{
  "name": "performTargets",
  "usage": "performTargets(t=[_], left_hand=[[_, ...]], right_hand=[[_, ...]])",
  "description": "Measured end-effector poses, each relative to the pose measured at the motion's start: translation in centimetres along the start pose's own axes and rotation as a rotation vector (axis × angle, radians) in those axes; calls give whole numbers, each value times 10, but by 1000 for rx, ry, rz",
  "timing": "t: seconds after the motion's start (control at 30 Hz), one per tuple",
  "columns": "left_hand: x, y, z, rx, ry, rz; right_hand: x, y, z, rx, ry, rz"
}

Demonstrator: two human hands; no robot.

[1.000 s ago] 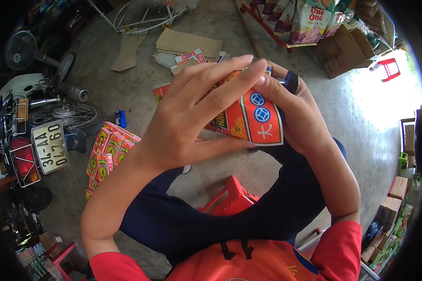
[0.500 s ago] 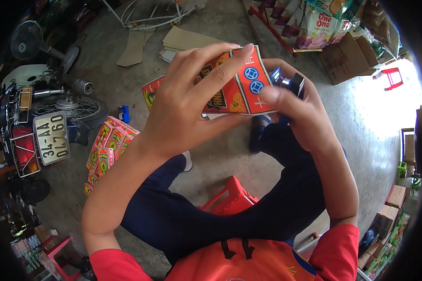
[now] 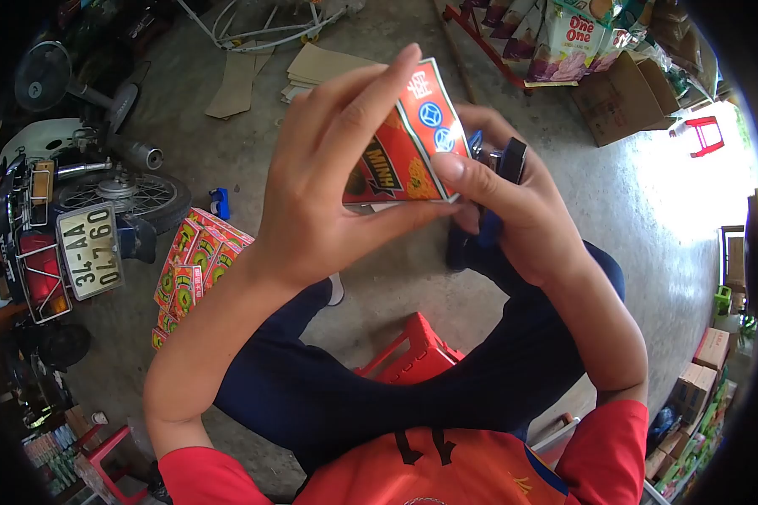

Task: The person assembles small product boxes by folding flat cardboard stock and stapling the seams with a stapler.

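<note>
A red printed cardboard box (image 3: pixel 404 147) with blue circles and yellow lettering is held up in front of me, tilted on its edge. My left hand (image 3: pixel 328 177) wraps over its left side, fingers laid across the top face and thumb underneath. My right hand (image 3: pixel 514 210) pinches the box's right end with the thumb, and it also grips a dark blue and black tool (image 3: pixel 501 168) behind the box; the tool is mostly hidden. I sit on a red plastic stool (image 3: pixel 413 358).
A pile of matching red boxes (image 3: pixel 195 269) lies on the concrete floor at left, near a small blue object (image 3: pixel 220 203). A motorbike (image 3: pixel 76 227) and a fan (image 3: pixel 38 84) stand far left. Flat cardboard (image 3: pixel 328 67) lies ahead; cartons (image 3: pixel 627 93) and snack bags (image 3: pixel 564 34) at upper right.
Both hands turned the box from lying flat and facing me to standing on its edge, and raised it slightly. The dark tool stays in the right hand.
</note>
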State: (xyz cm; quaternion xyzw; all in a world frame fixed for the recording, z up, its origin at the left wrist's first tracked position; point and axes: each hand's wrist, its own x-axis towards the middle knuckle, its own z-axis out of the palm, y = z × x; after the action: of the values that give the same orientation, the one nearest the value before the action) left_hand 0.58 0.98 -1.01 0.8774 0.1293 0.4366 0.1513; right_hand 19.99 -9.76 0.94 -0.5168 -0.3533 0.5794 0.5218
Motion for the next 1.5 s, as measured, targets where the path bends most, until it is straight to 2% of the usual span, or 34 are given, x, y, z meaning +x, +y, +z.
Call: performTargets(t=[0.1, 0.23, 0.37, 0.57, 0.67, 0.77, 0.87, 1.17, 1.3, 1.4, 1.5], left_hand=[[0, 4, 1, 67, 3, -60], [4, 5, 4, 183, 18, -45], [0, 1, 9, 145, 52, -78], [4, -3, -10, -174, -63, -130], [14, -19, -29, 10, -215, 167], [9, -13, -24, -238, -250, 4], [11, -15, -23, -214, -209, 107], [11, -6, -25, -170, -122, 124], [11, -2, -24, -155, -116, 132], [13, 3, -23, -183, -106, 129], [11, 1, -21, -213, -81, 168]], right_hand=[[5, 10, 2, -460, 235, -575], [-1, 4, 5, -842, 254, -799], [1, 11, 11, -794, 246, -783], [6, -7, -11, -763, 100, -832], [4, -21, -19, -841, -42, -892], [3, -26, -23, -885, -113, -916], [4, -25, -24, -877, -118, -942], [0, -26, -23, -781, -136, -961], [3, -22, -23, -769, -122, -1067], [3, -24, -25, -831, -123, -1137], [-1, -26, -21, -864, -101, -1115]])
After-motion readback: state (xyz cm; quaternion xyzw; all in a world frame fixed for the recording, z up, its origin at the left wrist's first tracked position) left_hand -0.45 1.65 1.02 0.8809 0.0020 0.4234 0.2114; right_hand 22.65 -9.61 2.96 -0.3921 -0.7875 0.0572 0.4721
